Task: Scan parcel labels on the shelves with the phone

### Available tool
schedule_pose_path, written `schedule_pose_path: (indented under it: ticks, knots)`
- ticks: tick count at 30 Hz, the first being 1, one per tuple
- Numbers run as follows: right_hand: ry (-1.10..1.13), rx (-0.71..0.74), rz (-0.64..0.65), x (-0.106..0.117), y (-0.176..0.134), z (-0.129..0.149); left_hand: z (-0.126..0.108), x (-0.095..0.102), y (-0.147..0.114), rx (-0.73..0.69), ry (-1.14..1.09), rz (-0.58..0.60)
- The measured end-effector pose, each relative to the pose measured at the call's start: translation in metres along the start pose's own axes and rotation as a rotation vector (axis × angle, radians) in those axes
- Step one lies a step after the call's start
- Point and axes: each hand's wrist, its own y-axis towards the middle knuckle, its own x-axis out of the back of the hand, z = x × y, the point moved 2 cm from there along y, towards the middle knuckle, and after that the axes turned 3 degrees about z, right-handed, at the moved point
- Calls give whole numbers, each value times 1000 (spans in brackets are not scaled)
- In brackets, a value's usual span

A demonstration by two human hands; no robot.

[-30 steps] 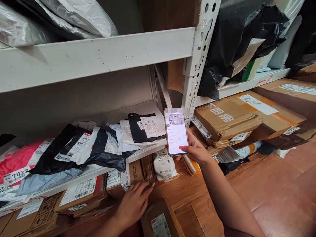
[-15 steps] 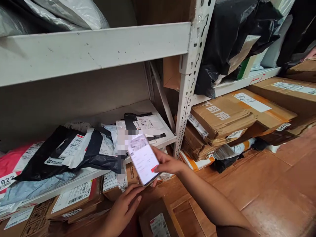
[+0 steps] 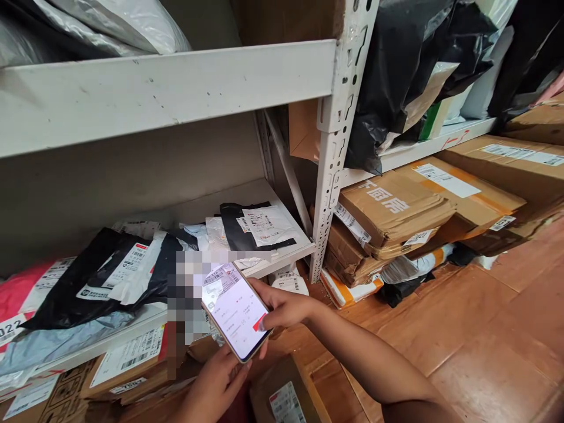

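Plainly, the right hand (image 3: 286,308) grips a smartphone (image 3: 238,314), its thumb laid over a red button near the bottom of the lit screen and its other fingers mostly hidden behind the case. The left hand (image 3: 215,376) sits at the phone's lower corner; its fingertips run up against or behind that edge, so I cannot tell whether they pinch it or just lie close. The phone is tilted, held in front of the edge of a low white shelf (image 3: 147,322), with a barcode label in the upper part of the screen and smaller text too fine to read. A pixelated patch covers its top left and part of the parcels behind. On the shelf lie a black plastic parcel (image 3: 94,264), a pink parcel (image 3: 20,288) cut off by the left border, and a black-and-white packet (image 3: 268,226). Below, a white parcel (image 3: 288,279) is partly hidden by the shelf edge and right hand, and a labelled cardboard box (image 3: 279,385) runs out of view at the bottom.
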Motion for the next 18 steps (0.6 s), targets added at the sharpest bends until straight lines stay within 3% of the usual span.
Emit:
schedule_pose_path:
  ticks: [12,18]
  knots:
    - [0,31,10,1,0,1,2,-5,1,-44,60,-25]
    - [32,39,28,1,0,-3,3,-7,1,-33,68,22]
